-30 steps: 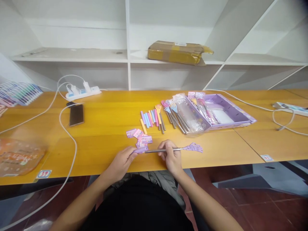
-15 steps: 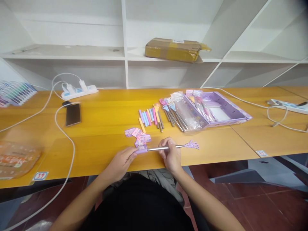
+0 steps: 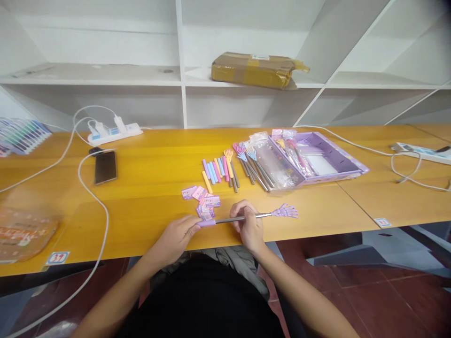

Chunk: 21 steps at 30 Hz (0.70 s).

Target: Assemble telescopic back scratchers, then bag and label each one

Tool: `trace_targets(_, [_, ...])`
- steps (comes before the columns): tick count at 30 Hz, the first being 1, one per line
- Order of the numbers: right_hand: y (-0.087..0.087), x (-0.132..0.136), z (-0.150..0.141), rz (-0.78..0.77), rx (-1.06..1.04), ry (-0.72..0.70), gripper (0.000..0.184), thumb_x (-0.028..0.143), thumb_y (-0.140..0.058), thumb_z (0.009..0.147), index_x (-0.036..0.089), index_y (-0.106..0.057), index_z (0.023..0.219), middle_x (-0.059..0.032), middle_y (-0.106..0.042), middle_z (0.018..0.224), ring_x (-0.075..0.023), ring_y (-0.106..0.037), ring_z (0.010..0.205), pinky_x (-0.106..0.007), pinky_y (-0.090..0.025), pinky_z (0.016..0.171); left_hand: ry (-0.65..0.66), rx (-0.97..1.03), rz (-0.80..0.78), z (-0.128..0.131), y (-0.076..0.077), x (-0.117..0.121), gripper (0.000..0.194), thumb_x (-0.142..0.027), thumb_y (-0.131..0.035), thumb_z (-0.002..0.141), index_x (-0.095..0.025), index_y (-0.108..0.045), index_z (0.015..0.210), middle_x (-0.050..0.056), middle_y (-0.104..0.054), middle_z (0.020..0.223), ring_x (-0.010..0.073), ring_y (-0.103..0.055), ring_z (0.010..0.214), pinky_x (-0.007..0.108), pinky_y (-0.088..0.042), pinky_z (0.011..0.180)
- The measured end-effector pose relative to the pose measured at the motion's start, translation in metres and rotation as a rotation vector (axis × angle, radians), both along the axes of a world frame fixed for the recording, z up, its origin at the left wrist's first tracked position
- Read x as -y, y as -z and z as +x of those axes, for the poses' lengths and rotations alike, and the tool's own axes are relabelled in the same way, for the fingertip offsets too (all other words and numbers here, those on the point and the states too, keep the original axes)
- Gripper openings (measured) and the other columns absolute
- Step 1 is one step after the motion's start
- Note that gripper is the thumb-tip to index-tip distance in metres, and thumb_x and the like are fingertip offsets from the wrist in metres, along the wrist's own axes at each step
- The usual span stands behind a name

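A back scratcher [image 3: 225,220] with a purple hand-shaped head, a metal rod and a purple grip lies level across both hands, over the table's front edge. My left hand [image 3: 179,237] is closed around the purple grip. Fingers of my right hand [image 3: 249,226] pinch the metal rod near the purple head. Just beyond the grip is a small pile of pink and purple printed cards [image 3: 204,201]. Farther back lie several loose coloured grips [image 3: 215,170] in a row, beside metal rods with hand-shaped heads [image 3: 252,162] in pink, blue and yellow.
A purple box [image 3: 333,157] holding plastic-wrapped pieces stands at the back right, with clear bags [image 3: 278,164] against it. On the left are a phone [image 3: 105,167], a power strip [image 3: 114,134], a white cable [image 3: 104,206] and an orange package [image 3: 28,234]. A taped carton [image 3: 252,70] sits on the shelf.
The purple head has shifted slightly right, away from the grip, and more thin rod shows. Both hands keep their hold on the back scratcher. The camera view has shifted a little.
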State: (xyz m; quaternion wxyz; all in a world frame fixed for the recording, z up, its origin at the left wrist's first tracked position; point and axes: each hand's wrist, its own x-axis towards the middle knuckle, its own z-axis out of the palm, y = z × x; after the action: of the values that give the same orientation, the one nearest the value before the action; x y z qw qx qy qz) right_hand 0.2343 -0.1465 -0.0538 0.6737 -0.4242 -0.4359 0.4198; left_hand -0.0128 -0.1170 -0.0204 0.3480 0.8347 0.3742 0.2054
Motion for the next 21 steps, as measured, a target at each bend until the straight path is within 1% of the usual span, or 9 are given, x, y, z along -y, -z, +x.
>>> trace_targets(5, [0.0,0.001,-0.001,0.065,0.024,-0.057,0.04,0.054,-0.043,0.111,0.023,-0.06,0.093,0.0053,-0.052,0.063,-0.0088,-0.04,0.042,-0.023,-0.031,0.043,0.004,0.001,-0.002,0.0,0.002,-0.001,0.04,-0.044,-0.039,0.114,-0.027,-0.071,0.131,0.005,-0.075,0.116,0.0213,-0.069,0.107,0.034,-0.053,0.098])
trace_targets(11, [-0.001,-0.003,-0.004,0.029,-0.001,-0.115,0.045,0.058,-0.042,0.111,0.023,-0.058,0.088,0.0057,-0.048,0.066,-0.0089,-0.038,0.044,-0.024,-0.03,0.044,-0.013,0.008,0.005,0.001,0.004,-0.001,0.041,-0.046,-0.039,0.113,-0.025,-0.072,0.125,0.006,-0.077,0.114,0.0224,-0.07,0.105,0.035,-0.054,0.096])
trace_targets(15, [-0.003,-0.004,-0.01,0.042,-0.007,-0.122,0.045,0.059,-0.041,0.111,0.023,-0.057,0.089,0.0068,-0.045,0.064,-0.0092,-0.037,0.043,-0.025,-0.029,0.044,-0.026,0.013,0.014,0.003,0.005,0.0,0.039,-0.044,-0.04,0.113,-0.023,-0.071,0.125,0.007,-0.078,0.118,0.0236,-0.071,0.109,0.036,-0.055,0.098])
trace_targets(18, [-0.006,0.003,-0.02,0.031,0.078,-0.172,0.048,0.061,-0.039,0.111,0.023,-0.058,0.091,0.0053,-0.048,0.066,-0.0105,-0.042,0.046,-0.026,-0.034,0.048,0.029,0.011,0.018,0.005,0.004,0.002,0.037,-0.043,-0.041,0.113,-0.024,-0.071,0.126,0.006,-0.078,0.116,0.0226,-0.072,0.106,0.034,-0.055,0.095])
trace_targets(21, [-0.01,0.01,-0.029,0.042,0.13,-0.278,0.049,0.061,-0.035,0.112,0.022,-0.059,0.093,0.0049,-0.048,0.065,-0.0124,-0.046,0.05,-0.028,-0.039,0.055,0.075,0.014,0.002,0.006,0.002,0.003,0.036,-0.042,-0.041,0.113,-0.023,-0.072,0.118,0.005,-0.078,0.109,0.0205,-0.071,0.098,0.031,-0.055,0.09])
